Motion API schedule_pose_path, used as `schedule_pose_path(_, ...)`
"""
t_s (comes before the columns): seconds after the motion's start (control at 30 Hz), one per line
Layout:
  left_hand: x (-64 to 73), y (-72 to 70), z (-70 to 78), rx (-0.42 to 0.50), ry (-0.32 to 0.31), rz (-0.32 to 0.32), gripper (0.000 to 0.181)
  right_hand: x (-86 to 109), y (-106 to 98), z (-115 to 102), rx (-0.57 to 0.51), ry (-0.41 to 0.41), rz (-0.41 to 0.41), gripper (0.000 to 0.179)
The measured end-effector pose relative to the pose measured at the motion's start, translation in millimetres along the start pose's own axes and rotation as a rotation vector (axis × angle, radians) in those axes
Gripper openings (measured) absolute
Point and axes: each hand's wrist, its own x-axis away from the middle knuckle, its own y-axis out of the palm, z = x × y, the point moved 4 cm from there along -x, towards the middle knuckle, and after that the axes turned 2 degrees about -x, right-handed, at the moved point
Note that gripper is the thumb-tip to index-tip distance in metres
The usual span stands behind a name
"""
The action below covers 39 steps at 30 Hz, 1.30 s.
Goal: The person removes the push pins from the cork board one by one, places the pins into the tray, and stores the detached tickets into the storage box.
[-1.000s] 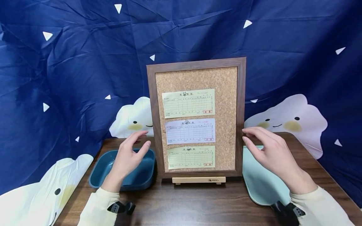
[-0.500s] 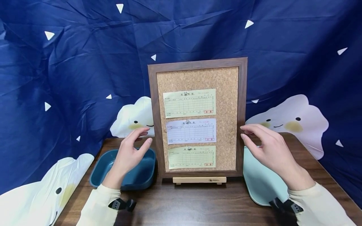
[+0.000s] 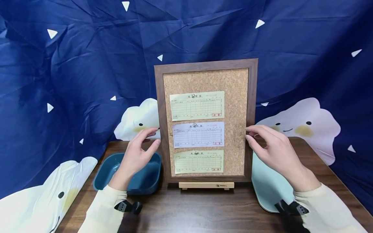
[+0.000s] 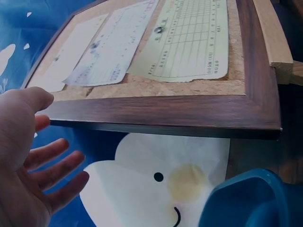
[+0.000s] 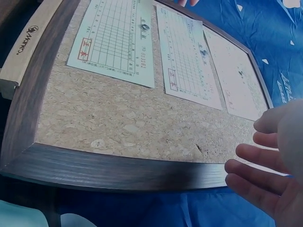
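Observation:
A cork board [image 3: 234, 123] in a brown wooden frame [image 3: 204, 67] stands upright on a small wooden easel [image 3: 206, 185]. Pinned to it, one above another, are a light green receipt slip [image 3: 197, 106], a pale lilac slip [image 3: 199, 135] and a second green slip [image 3: 199, 161]. Each has a clear push pin near its top. My left hand [image 3: 137, 158] is at the frame's left side, thumb and fingers apart and holding nothing. At the right side is my right hand [image 3: 275, 153], its fingers relaxed beside the frame edge; whether they touch it I cannot tell.
A dark blue bin [image 3: 145, 181] sits on the wooden table [image 3: 201, 210], behind the left hand. Under the right forearm lies a pale mint tray [image 3: 265, 191]. A navy cloth [image 3: 204, 29] with cloud faces hangs behind the table.
Both hands have moved slightly inward and up, closer to the frame's sides. The board and everything pinned to it stay as they were; the whole view has shifted a little.

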Motion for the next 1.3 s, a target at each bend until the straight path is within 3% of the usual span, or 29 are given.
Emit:
schedule_pose_path(0.7,-23.5,-2.8,18.7,0.055,0.067,0.004,0.042,-20.9,9,-3,-0.045,0.001,0.002,0.025)
schedule_pose_path(1.3,-36.2,-1.6,20.1,0.064,0.077,0.017,0.041,-28.3,17,-5,-0.038,-0.015,-0.013,0.023)
